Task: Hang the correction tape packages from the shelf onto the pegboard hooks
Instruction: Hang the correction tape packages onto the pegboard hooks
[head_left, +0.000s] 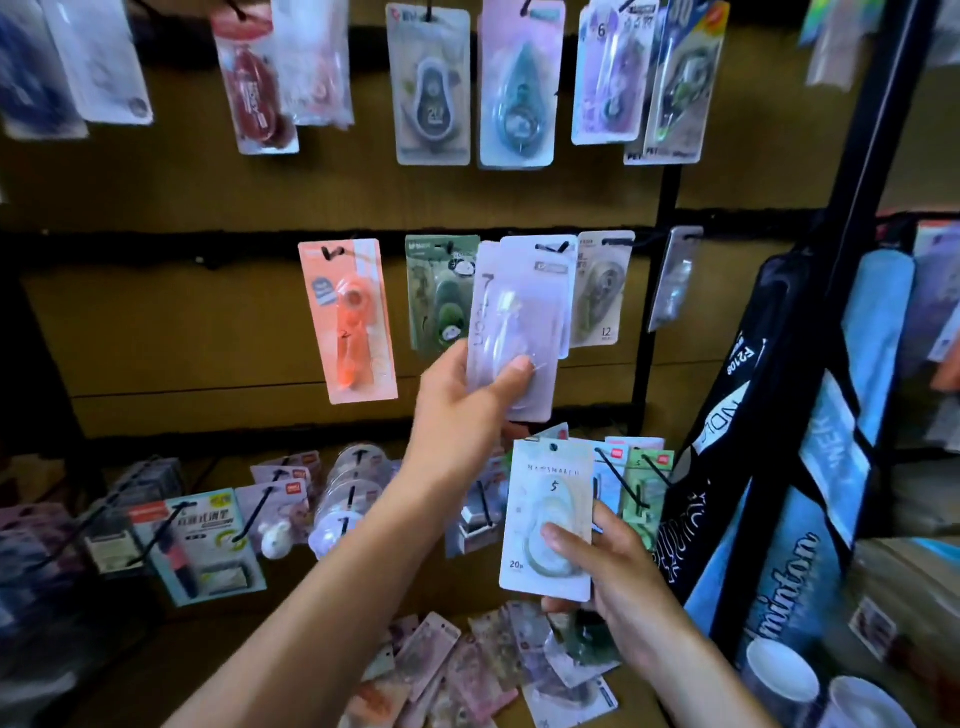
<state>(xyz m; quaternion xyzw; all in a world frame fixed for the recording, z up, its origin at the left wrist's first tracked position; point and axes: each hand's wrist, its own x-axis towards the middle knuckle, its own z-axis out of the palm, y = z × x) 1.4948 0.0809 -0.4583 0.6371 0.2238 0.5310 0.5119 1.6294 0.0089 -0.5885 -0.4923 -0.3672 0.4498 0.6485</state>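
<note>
My left hand (462, 400) grips the lower part of a pale lilac correction tape package (519, 322), whose top hole sits at a black hook (553, 248) in the middle pegboard row. My right hand (610, 558) holds a white correction tape package (548, 519) marked "5" upright, lower and to the right. A pile of loose packages (467, 670) lies on the shelf below my hands.
Orange (349, 322) and green (441, 296) packages hang to the left of the lilac one, a grey one (602, 291) to its right. More packages fill the top row. Lower hooks (260, 512) stick out with goods. Blue-black racket bags (789, 467) lean at right.
</note>
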